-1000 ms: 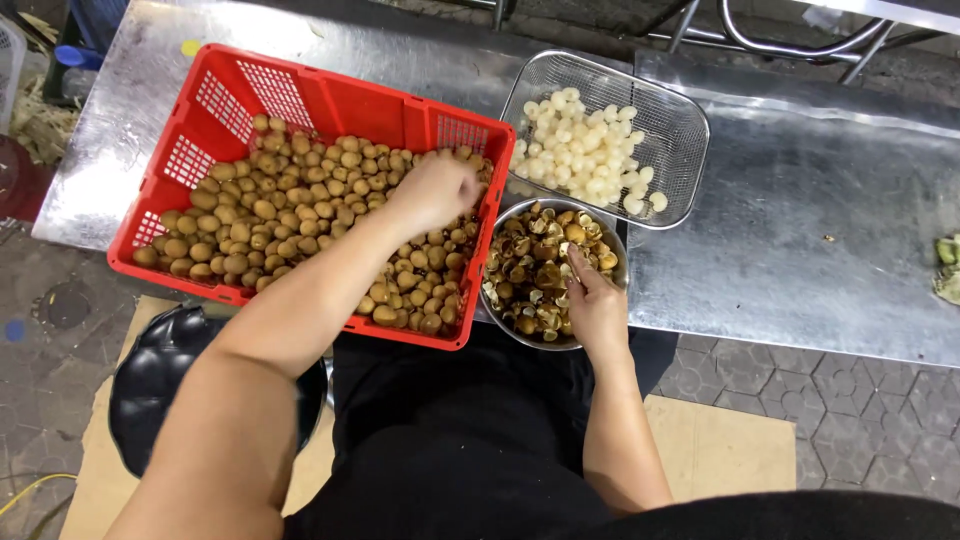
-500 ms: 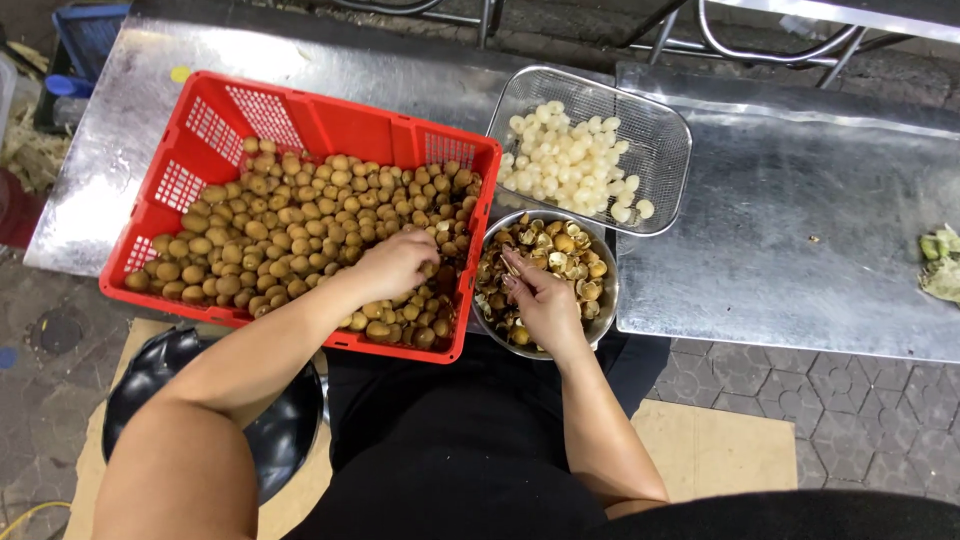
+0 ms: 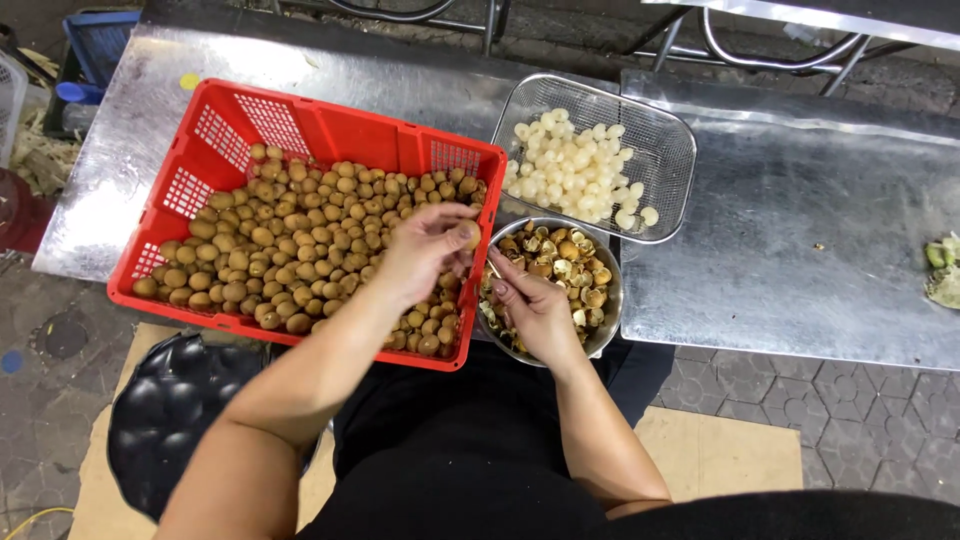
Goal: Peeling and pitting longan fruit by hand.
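A red plastic crate (image 3: 230, 125) full of small brown round fruits (image 3: 290, 235) stands on a metal table. My left hand (image 3: 425, 250) is raised over the crate's right end, fingers closed on one brown fruit (image 3: 468, 235). My right hand (image 3: 530, 305) is over a round metal bowl (image 3: 608, 320) of empty brown shells (image 3: 570, 265), pinching a thin tool whose tip points at the fruit. The two hands nearly touch above the crate's right wall. Behind the bowl a wire mesh basket (image 3: 665, 135) holds peeled white fruits (image 3: 575, 170).
The shiny metal table (image 3: 790, 250) runs to the right, with green scraps (image 3: 942, 270) at its far right edge. A black stool (image 3: 170, 410) and cardboard on paved ground lie below left. Metal chair legs stand behind the table.
My left hand dipped into the crate's near right part, then lifted out with one brown fruit. My right hand shifted left across the bowl to meet it.
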